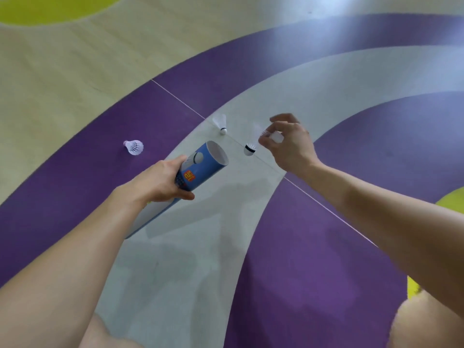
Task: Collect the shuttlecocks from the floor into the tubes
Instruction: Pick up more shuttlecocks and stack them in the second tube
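Blue cardboard tube [200, 169] gripped in left hand [160, 183], open mouth aimed toward one o'clock. Right hand [288, 144] pinched on feathers of a blurred shuttlecock [251, 148], cork leading, just off the rim at three o'clock. Loading step, likely; next, cork lined up and slid in. Two more on floor [326, 71]: one [221, 123] at twelve, another [134, 146] at nine.

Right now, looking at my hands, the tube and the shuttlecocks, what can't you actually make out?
- Tube, head view: the inside is out of sight past the open rim, so its fill is unknown; the left hand covers the label, and the forearm hides the lower end.
- Held shuttlecock: motion-blurred, feathers hidden by the right hand.
- Any other tubes: none in frame.
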Tool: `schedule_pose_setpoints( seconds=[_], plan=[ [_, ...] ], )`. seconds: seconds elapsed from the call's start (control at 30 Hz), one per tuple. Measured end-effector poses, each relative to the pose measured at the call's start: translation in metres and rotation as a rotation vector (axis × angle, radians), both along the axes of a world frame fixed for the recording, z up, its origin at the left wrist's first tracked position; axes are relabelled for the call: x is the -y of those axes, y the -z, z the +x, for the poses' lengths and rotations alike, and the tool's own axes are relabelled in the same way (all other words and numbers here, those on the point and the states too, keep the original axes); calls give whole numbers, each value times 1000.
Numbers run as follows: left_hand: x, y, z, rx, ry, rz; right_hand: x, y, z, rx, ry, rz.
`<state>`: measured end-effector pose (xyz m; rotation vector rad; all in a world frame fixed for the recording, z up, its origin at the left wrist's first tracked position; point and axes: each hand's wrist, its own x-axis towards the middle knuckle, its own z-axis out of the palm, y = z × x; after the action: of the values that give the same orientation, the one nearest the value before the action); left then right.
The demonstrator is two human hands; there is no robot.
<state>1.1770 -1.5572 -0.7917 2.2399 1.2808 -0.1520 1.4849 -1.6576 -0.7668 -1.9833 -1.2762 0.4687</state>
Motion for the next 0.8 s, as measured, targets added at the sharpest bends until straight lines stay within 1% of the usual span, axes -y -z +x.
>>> schedule_pose_setpoints(
  seconds=[0.03,0.17,0.2,0.27,0.33,0.4,0.43,0.53,0.57,0.6,0.7,0.8],
  plan=[
    [0,-2,-8,9,-25,7,-3,-10,-8,-47,-22,36],
    [13,-2,-24,42,-105,34,-7,-28,-47,-410,-21,95],
    [17,0,-26,61,-116,28,-9,-32,-56,-446,-44,107],
    [25,5,-30,91,-135,8,-15,-37,-71,-438,-121,134],
    [31,7,-37,96,-157,-3,-19,-40,-80,-381,-185,150],
    [36,5,-42,83,-175,-11,-19,-39,-85,-294,-243,124],
    [38,3,-43,71,-177,-12,-17,-38,-85,-258,-318,65],
    [46,-6,-41,34,-168,-10,-8,-45,-86,-185,-706,-286],
    [48,-8,-41,25,-165,-8,-8,-47,-85,-163,-764,-328],
    [49,-11,-42,20,-165,-5,-8,-49,-82,-150,-769,-307],
    [49,-17,-48,19,-178,18,-13,-53,-71,-189,-668,-183],
    [54,-13,-53,67,-227,33,-18,-50,-62,-152,-618,-158]
  ],
)
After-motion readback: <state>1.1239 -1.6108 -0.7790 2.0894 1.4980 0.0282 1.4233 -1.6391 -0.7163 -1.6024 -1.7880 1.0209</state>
